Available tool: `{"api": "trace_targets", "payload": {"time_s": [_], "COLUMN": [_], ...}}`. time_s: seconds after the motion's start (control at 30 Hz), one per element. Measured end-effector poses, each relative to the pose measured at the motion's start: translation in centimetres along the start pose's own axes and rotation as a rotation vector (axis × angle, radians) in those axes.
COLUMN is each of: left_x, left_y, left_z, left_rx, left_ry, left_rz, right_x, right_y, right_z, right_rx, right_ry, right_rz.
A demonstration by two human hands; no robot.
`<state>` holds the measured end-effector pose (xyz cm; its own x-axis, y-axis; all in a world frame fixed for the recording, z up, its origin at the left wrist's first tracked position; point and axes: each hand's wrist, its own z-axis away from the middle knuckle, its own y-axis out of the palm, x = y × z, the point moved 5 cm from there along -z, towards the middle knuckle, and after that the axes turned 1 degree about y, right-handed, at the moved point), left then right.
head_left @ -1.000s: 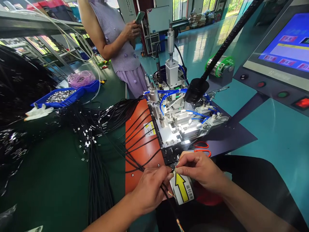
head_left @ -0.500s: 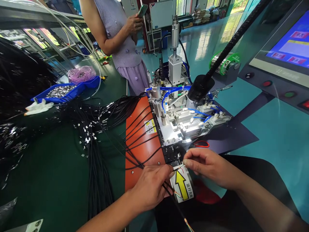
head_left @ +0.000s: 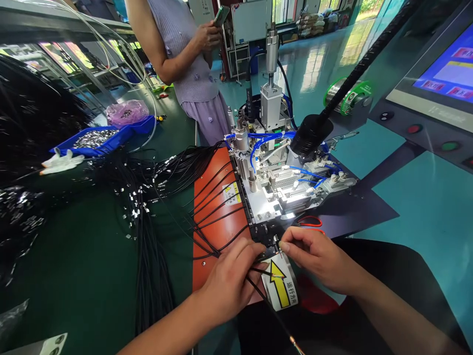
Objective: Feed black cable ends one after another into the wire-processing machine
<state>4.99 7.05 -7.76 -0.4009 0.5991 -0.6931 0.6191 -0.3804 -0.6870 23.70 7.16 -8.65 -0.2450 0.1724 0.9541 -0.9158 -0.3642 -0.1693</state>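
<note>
Head view: we find the left hand (head_left: 232, 273) clamped on black cables (head_left: 269, 307), one stripped end (head_left: 278, 277) now higher over the arrow label (head_left: 282, 296); right hand (head_left: 314, 255) pinched together, contents unclear; wire handling appears unfinished.

Windows (head_left: 283, 11) at the back throw bright reflections (head_left: 312, 71) across a glossy teal floor (head_left: 436, 202) near a whiteboard (head_left: 250, 23).

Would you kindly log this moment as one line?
left hand: holding black cables | right hand: by near edge of machine, grip unclear | arrow label: near both hands
</note>
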Motion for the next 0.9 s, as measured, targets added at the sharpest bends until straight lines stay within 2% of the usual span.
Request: {"api": "trace_targets", "payload": {"time_s": [0.17, 0.47, 0.9], "left_x": [-0.1, 0.1, 0.7], "left_y": [-0.2, -0.1, 0.1], "left_z": [0.2, 0.1, 0.0], "left_rx": [-0.033, -0.126, -0.149], "left_ry": [0.074, 0.192, 0.138], "left_rz": [-0.058, -0.336, -0.368], "right_x": [-0.8, -1.9, -2.5], "right_y": [-0.1, -0.2, -0.1], "right_z": [-0.4, -1.3, -1.9], "right_rx": [-0.096, -0.209, -0.257], "right_ry": [-0.045, -0.094, -0.080], "right_rz": [0.079, 0.174, 0.214]}}
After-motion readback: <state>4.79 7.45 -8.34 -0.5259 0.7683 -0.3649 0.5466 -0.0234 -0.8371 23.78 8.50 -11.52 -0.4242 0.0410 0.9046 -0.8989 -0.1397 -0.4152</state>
